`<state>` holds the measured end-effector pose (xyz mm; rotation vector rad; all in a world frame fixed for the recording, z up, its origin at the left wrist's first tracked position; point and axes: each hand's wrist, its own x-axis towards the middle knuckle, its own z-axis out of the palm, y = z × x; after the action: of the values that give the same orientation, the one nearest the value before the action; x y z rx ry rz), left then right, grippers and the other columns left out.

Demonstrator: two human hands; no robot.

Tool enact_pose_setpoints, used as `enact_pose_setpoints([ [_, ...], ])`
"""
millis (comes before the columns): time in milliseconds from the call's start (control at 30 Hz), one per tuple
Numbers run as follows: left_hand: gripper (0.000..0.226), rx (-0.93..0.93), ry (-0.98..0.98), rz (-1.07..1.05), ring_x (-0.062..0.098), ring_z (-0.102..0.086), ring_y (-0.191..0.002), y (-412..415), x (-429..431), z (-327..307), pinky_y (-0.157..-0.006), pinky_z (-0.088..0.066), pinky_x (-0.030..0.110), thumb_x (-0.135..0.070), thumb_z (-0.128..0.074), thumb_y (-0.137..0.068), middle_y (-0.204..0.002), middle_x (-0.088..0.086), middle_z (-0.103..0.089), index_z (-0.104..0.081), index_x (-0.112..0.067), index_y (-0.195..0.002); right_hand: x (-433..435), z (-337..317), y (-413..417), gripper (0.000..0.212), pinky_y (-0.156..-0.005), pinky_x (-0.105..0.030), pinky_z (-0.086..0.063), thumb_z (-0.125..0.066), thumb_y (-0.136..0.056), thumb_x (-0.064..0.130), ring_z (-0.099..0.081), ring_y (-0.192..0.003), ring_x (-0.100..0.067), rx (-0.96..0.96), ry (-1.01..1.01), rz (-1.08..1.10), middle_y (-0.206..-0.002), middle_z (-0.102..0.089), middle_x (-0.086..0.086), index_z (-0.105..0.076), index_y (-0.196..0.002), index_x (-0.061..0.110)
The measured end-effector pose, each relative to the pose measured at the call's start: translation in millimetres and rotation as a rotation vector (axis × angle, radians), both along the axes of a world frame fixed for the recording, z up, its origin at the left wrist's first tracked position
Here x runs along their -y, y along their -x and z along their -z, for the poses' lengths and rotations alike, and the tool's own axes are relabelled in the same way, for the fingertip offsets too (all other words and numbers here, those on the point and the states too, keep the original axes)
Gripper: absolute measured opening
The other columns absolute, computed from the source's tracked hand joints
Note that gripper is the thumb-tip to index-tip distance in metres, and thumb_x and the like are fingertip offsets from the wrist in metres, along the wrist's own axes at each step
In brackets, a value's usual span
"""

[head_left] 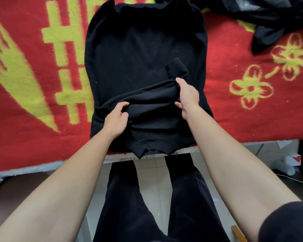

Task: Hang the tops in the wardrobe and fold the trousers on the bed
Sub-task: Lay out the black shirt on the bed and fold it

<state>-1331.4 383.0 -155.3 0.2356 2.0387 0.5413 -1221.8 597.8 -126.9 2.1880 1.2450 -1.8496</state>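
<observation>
- Head view — a black top (143,49) lies flat on the bed (51,167), on a red blanket (234,110) with yellow figures.
- The top's long axis runs from the near edge of the bed towards the far edge. Its neckline lies at the near edge, slightly overhanging it, and its hem points to the far edge.
- The top lies about midway between the left and right sides of the bed as far as the picture shows.
- A sleeve (147,96) is folded across the body of the top, crosswise to the long axis, forming a thick roll of cloth. A cuff (176,67) lies on the body just beyond the roll, on its right, tilted.
- The left hand (115,117) is at the left end of the roll. Its fingers are curled and pinch the edge of the cloth against the thumb.
- The right hand (187,95) is at the right end of the roll. Its fingers are laid over the cloth with the thumb under the near side, so it grips the fold.
- Both forearms reach in from the near edge, one on each side of the neckline.
- A heap of dark clothes (262,16) lies crumpled at the far right corner of the bed — apart from the top, with red blanket between them.
</observation>
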Motion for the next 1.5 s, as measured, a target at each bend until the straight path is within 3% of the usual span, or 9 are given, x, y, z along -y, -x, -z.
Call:
enact_pose_setpoints([
  [100, 0.038, 0.025, -0.011, -0.153, 0.016, -0.055, -0.080, 1.7, -1.5, 2.0, -0.077, -0.041, 0.032, -0.017, -0.040, -0.098, -0.085, 0.001, -0.064, -0.048, -0.030, -0.132, -15.1, -8.6, 5.3, 0.047, -0.080, -0.031, -0.057, -0.073, -0.078, 0.042, -0.070, -0.096, -0.018, -0.216, 0.157, 0.077, -0.103, -0.073, 0.001, -0.070, -0.117, 0.016],
  [300, 0.030, 0.008, 0.008, -0.196, 0.017, -0.055, -0.076, 2.2, -4.3, 0.7, -0.070, -0.039, 0.032, -0.018, -0.039, -0.100, -0.087, 0.005, -0.066, -0.042, -0.025, -0.128, -17.7, -20.1, -3.9, 0.084, -0.110, -0.049, -0.044, -0.044, -0.091, 0.070, -0.062, -0.122, -0.038, -0.573, 0.586, 0.219, -0.132, -0.063, -0.022, -0.051, -0.139, 0.001],
  [433, 0.030, -0.006, 0.026, -0.215, 0.017, -0.055, -0.074, 2.6, -6.3, -1.6, -0.071, -0.040, 0.032, -0.015, -0.038, -0.099, -0.084, 0.004, -0.066, -0.036, -0.024, -0.128, -18.4, -15.5, 1.4, 0.062, -0.107, -0.041, -0.047, -0.067, -0.091, 0.041, -0.063, -0.121, -0.026, -0.517, 0.212, 0.295, -0.131, -0.066, -0.012, -0.052, -0.142, 0.009],
  [567, 0.029, -0.049, 0.063, -0.206, 0.023, -0.059, -0.080, 2.2, -9.3, -1.2, -0.077, -0.045, 0.036, -0.016, -0.042, -0.097, -0.084, 0.004, -0.068, -0.035, -0.023, -0.124, -22.3, -6.0, -24.2, 0.087, -0.102, -0.035, -0.050, -0.080, -0.075, 0.025, -0.065, -0.109, -0.015, 0.031, -0.301, 0.192, -0.110, -0.069, 0.004, -0.036, -0.150, 0.025],
  [633, 0.027, -0.094, 0.095, -0.173, 0.025, -0.062, -0.087, 4.9, -8.2, 1.4, -0.084, -0.049, 0.041, -0.021, -0.045, -0.096, -0.087, 0.006, -0.070, -0.035, -0.023, -0.121, -24.3, 4.9, -47.3, 0.091, -0.106, -0.030, -0.042, -0.078, -0.081, 0.026, -0.061, -0.114, -0.018, 0.274, -0.309, -0.035, -0.104, -0.067, 0.009, -0.026, -0.156, 0.023],
  [733, 0.030, -0.158, 0.138, -0.153, 0.026, -0.063, -0.093, 13.9, -8.8, 2.0, -0.086, -0.048, 0.041, -0.027, -0.050, -0.094, -0.089, 0.006, -0.070, -0.037, -0.021, -0.120, -37.0, 13.2, -59.8, 0.098, -0.109, -0.032, -0.036, -0.080, -0.081, 0.034, -0.051, -0.133, -0.025, 0.412, -0.263, -0.226, -0.137, -0.059, -0.007, -0.020, -0.157, 0.019],
  [1000, 0.027, -0.505, 0.287, 0.067, 0.038, -0.058, -0.102, 48.9, -41.4, -12.7, -0.078, -0.041, 0.041, -0.028, -0.048, -0.094, -0.109, 0.015, -0.064, -0.048, -0.013, -0.116, -56.4, 1.1, -5.4, 0.102, -0.118, -0.049, -0.020, -0.071, -0.078, 0.024, -0.018, -0.148, -0.036, 0.392, -0.700, -0.731, -0.163, -0.009, -0.016, -0.009, -0.159, 0.020],
  [1333, 0.090, -0.760, -0.016, 0.199, 0.026, -0.012, -0.151, 179.7, -166.4, -13.6, -0.121, -0.018, 0.040, -0.020, -0.062, -0.090, -0.165, 0.007, -0.014, -0.005, -0.015, -0.159, -144.7, 4.1, 108.4, 0.092, -0.116, -0.043, -0.030, -0.067, -0.090, 0.026, -0.035, -0.142, -0.032, 0.379, -1.155, -1.135, -0.156, -0.035, -0.014, -0.009, -0.159, 0.009],
  [1500, 0.052, -0.891, 0.009, 0.238, 0.034, -0.049, -0.126, 202.9, -194.6, -11.0, -0.104, -0.042, 0.043, -0.017, -0.051, -0.089, -0.131, 0.013, -0.059, -0.051, -0.023, -0.141, -158.0, 7.8, 114.7, 0.045, -0.099, -0.041, -0.037, -0.047, -0.095, 0.012, -0.050, -0.120, -0.033, 0.440, -1.150, -1.188, -0.130, -0.054, -0.012, -0.052, -0.139, 0.015],
])
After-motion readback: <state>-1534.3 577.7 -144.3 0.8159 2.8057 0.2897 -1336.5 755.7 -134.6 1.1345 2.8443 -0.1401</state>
